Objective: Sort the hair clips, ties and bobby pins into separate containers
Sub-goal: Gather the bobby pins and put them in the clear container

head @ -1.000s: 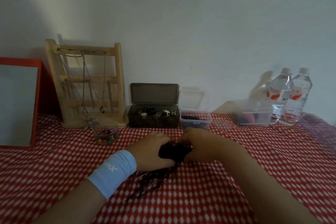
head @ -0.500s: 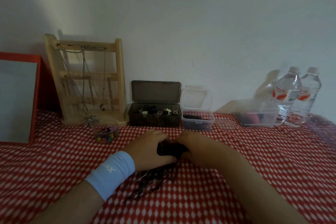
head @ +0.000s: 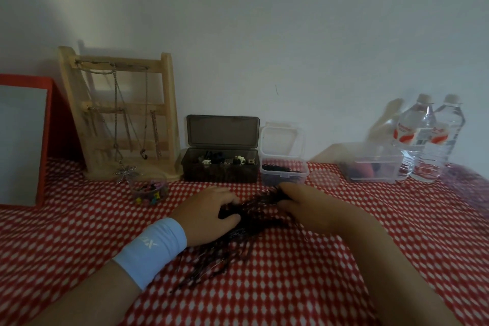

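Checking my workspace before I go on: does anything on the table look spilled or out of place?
A dark pile of hair accessories lies loose on the checked cloth, gripped by the left hand and right hand, strands trailing toward the camera, outside any container.
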{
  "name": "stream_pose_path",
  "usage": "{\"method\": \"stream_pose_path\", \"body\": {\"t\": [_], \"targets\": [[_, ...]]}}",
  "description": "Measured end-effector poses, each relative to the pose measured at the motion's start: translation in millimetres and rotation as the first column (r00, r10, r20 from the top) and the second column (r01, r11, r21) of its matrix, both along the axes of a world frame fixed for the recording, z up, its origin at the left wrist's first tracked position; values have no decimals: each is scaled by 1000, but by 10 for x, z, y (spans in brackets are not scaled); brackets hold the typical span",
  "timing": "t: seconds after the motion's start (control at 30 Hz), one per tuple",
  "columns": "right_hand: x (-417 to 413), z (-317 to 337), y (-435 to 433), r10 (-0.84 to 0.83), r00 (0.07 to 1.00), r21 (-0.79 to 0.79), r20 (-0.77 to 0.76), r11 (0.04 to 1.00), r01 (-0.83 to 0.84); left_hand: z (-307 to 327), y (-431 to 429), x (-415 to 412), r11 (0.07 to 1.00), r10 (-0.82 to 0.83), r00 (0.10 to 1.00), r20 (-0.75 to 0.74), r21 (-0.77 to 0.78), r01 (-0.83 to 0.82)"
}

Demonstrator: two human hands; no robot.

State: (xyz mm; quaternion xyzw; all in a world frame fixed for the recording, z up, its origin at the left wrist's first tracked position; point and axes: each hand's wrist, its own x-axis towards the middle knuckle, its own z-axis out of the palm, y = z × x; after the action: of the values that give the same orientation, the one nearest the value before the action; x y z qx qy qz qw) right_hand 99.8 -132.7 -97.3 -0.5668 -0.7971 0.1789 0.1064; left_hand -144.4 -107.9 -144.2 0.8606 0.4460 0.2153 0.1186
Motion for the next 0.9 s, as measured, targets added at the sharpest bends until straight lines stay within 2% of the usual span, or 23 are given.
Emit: {"method": "stream_pose_path", "body": {"t": [0.13,0.27,0.4,0.43,0.47,0.53,0.57,0.6,0.63,0.7,0.77,0.9], "targets": [[-26,19,-26,-61,975,-110,-212,993,39,0,0,-2,1000,10,1000,-1,2,-10],[-38,70,-86,-155,846,-299,-510,954,-5,7,-6,-6,1000,-4,1000,-25,9,4],[-14,21,-63,-73,886,-209,-457,978,-27,10,1,-23,1000,-17,999,-47,1,17],[-10,2,-43,-83,866,-201,-493,979,-20,14,-7,-26,1000,-23,998,-50,5,24],[-1,-19,-18,-107,802,-220,-587,975,-31,20,-17,-24,999,-28,998,-54,23,29],[-6,-41,21,-200,546,-305,-813,946,-108,52,-52,1,996,-31,999,-33,80,33],[-19,-40,32,-245,428,-336,-870,930,-150,75,-71,21,994,-27,1000,12,106,26],[-46,-38,34,-276,361,-355,-891,918,-176,105,-92,47,992,-24,996,84,126,14],[-82,-46,33,-283,338,-361,-898,912,-195,137,-115,80,991,-19,985,171,131,-3],[-158,-75,16,-269,358,-361,-894,906,-222,195,-156,148,996,-14,941,339,87,-17],[-209,-93,-13,-233,420,-355,-877,903,-241,242,-192,210,999,4,889,457,34,-22],[-232,-84,-86,-162,595,-396,-787,873,-286,291,-211,248,998,36,828,560,25,-61]]}}
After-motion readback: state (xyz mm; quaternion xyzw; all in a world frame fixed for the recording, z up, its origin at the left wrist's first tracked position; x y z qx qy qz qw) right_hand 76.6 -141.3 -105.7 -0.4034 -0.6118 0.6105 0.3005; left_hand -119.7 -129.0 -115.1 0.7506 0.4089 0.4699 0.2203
